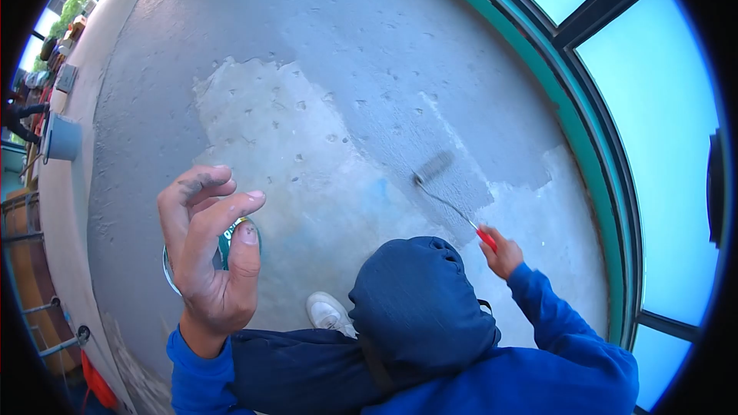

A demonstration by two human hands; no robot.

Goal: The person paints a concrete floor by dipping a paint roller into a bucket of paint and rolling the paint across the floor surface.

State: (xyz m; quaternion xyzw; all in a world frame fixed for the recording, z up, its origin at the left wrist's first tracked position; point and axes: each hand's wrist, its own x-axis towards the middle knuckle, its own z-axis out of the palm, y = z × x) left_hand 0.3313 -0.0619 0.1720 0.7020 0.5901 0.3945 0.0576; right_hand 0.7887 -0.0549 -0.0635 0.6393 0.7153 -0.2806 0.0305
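Note:
My right hand point(503, 253) grips the red handle of a paint roller point(437, 165). Its grey roller head rests on the floor point(307, 177), on a wet-looking grey strip. My left hand point(211, 253) is raised in front of me, fingers bent and apart from the thumb, with grey smudges on the skin. Nothing shows between those fingers. Behind it, partly hidden, is a round container with a green label point(225, 244); I cannot tell whether the hand touches it. Darker grey coating surrounds a paler, uncoated patch in the middle of the floor.
A green-edged window frame point(573, 119) curves along the right. At left are a grey bucket point(61, 137), a person point(23, 119) in dark clothes, metal framing point(61, 346) and an orange-red item point(96, 380). My white shoe point(327, 311) stands on the pale patch.

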